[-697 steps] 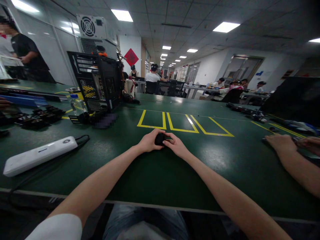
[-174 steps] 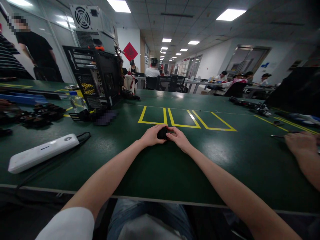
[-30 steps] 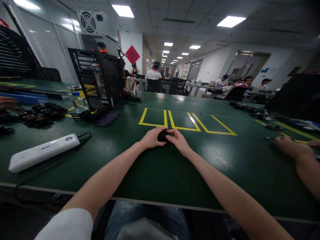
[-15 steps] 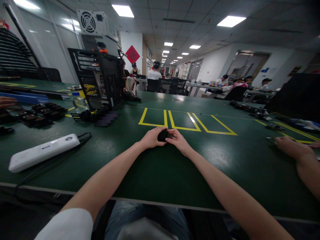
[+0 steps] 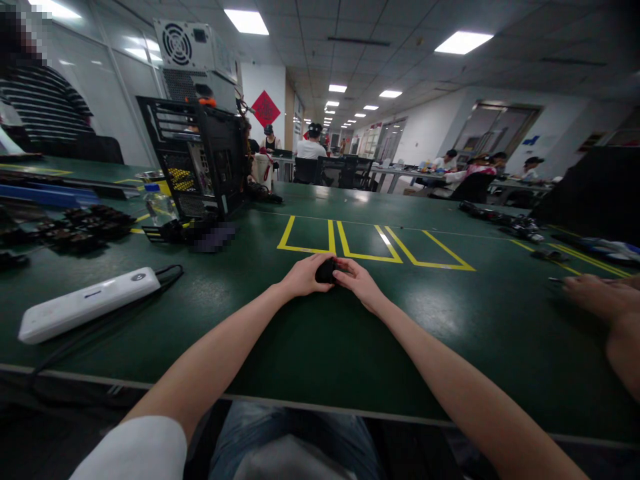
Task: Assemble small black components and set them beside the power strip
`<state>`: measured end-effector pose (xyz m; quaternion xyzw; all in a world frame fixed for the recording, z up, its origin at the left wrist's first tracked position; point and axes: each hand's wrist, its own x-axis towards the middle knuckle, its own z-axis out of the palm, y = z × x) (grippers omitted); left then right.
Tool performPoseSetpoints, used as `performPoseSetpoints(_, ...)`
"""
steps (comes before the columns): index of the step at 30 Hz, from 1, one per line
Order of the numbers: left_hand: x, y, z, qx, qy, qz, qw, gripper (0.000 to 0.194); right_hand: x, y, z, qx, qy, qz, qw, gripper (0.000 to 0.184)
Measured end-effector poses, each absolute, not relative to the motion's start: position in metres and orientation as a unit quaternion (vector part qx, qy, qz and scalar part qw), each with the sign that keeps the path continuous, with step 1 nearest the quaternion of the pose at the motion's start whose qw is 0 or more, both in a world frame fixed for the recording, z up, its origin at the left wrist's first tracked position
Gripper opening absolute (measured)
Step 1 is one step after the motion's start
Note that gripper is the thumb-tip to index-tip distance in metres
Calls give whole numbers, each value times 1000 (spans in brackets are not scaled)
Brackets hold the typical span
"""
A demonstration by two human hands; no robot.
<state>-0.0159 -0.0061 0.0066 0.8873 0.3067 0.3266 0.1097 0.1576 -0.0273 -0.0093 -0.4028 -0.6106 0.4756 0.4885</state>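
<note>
A small black object (image 5: 325, 271), whose exact kind I cannot make out, is held between my hands just in front of the yellow tape marks. My left hand (image 5: 304, 276) wraps round its left side, with the thumb below and the fingers above. From the right, my right hand (image 5: 358, 279) grips its edge between thumb and fingers. Part of the object is hidden by the fingers. Both hands are low over the green table (image 5: 320, 347).
Yellow tape outlines (image 5: 370, 257) lie beyond my hands. To the left are a white power strip (image 5: 90, 303) with its cable, a plastic bottle (image 5: 159, 205), black parts (image 5: 85, 227) and an open computer case (image 5: 200, 153). A co-worker's hand (image 5: 595, 297) works at the right.
My hands stay in nearly the same place on the black object, the right fingers shifting slightly. The co-worker's hand at right has moved right, and a hand at far left has left view.
</note>
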Motion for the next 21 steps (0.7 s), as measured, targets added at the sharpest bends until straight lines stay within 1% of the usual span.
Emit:
performPoseSetpoints(5, -16, -6, 7, 887, 306, 327, 110, 63, 159, -28, -8, -374, -618, 486, 492, 33)
performPoseSetpoints(10, -16, -5, 6, 887, 309, 325, 110, 63, 159, -28, -8, -353, -617, 497, 498, 37)
performPoseSetpoints(14, -16, -6, 7, 886, 312, 323, 113, 64, 158, -29, -9, -373, -603, 491, 507, 25)
performPoseSetpoints(16, -16, -6, 7, 886, 312, 323, 114, 63, 157, -29, -8, -383, -596, 490, 508, 22)
performPoseSetpoints(21, -16, -6, 7, 886, 309, 327, 113, 62, 155, -27, -8, -402, -582, 496, 503, 30)
